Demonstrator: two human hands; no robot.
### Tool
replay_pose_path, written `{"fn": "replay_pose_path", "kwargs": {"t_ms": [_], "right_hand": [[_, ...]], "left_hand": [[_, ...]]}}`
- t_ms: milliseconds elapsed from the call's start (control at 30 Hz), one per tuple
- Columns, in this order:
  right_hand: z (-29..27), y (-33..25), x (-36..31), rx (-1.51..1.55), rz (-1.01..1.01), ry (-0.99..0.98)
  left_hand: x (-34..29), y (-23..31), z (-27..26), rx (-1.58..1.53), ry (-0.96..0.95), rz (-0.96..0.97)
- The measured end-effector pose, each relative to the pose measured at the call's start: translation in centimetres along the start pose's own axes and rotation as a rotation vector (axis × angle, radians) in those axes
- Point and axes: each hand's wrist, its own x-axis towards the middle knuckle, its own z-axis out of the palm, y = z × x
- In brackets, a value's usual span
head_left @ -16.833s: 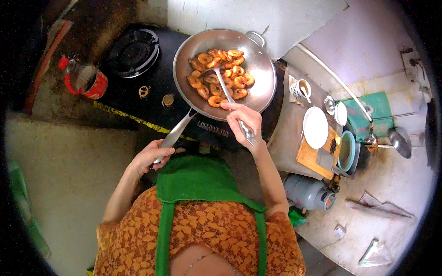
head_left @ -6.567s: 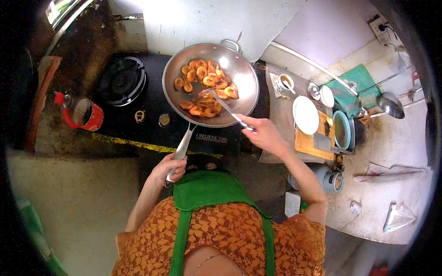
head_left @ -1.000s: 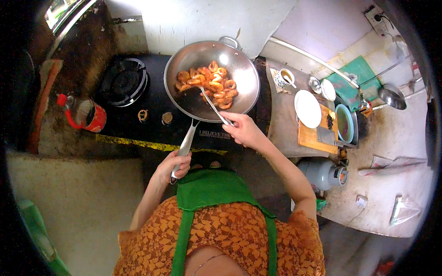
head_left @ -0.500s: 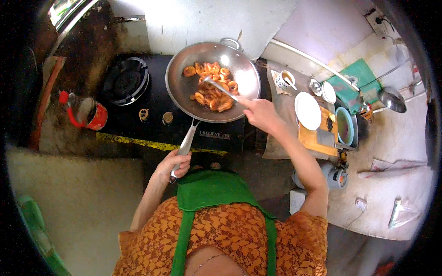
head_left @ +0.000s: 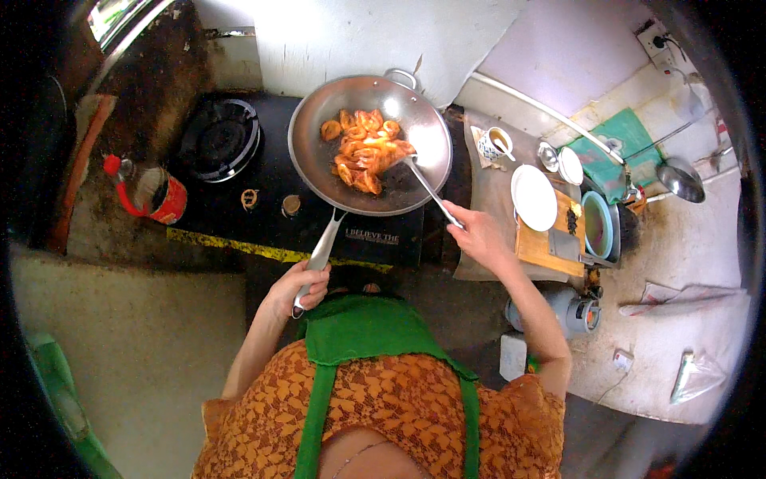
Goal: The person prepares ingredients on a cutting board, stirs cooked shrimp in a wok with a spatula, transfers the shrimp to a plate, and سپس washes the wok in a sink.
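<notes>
A wide steel wok (head_left: pixel 319 172) sits on the right side of the black stove, its long handle pointing toward me. My left hand (head_left: pixel 299 287) is wrapped round that handle near its end. In the wok lies a heap of orange-red shrimp (head_left: pixel 367 152), curled and glossy. My right hand (head_left: pixel 477 235), just outside the wok's right rim, grips the handle of a metal spatula (head_left: pixel 428 188). The spatula's blade is in the wok, against the right side of the shrimp, and partly hidden by them.
Left on the stove is a bare burner (head_left: pixel 219 142); a red-capped oil bottle (head_left: pixel 155 195) stands farther left. On the right are a white plate (head_left: pixel 533 198), a cutting board with a cleaver (head_left: pixel 564 243), a cup with a spoon (head_left: pixel 495 142) and a blue-rimmed bowl (head_left: pixel 597 223). Below stands a gas cylinder (head_left: pixel 570 310).
My right hand has moved right and toward me, swinging the spatula from across the shrimp to their right side. The shrimp are bunched closer together. My left hand stays on the wok handle.
</notes>
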Motion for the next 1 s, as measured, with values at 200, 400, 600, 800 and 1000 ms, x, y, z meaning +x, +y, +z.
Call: {"fn": "replay_pose_path", "kwargs": {"t_ms": [200, 400, 600, 800, 1000], "right_hand": [[2.1, -0.1, 3.7, 0.32, 0.006, 0.163], [3.2, 0.7, 3.9, 0.408, 0.01, 0.082], [1.7, 0.6, 8.7, 0.255, -0.177, 0.295], [6.5, -1.5, 13.1, 0.218, -0.11, 0.185], [0.9, -1.1, 8.8, 0.26, -0.129, 0.113]], "left_hand": [[-0.2, -0.1, 0.0, -0.044, 0.03, -0.02], [-0.1, -0.1, 0.0, -0.052, 0.026, -0.012], [0.0, 0.0, 0.1, -0.044, 0.012, -0.002], [-0.1, 0.0, 0.2, -0.036, 0.013, 0.007], [-0.1, -0.2, -0.2, -0.058, -0.014, 0.007]]}}
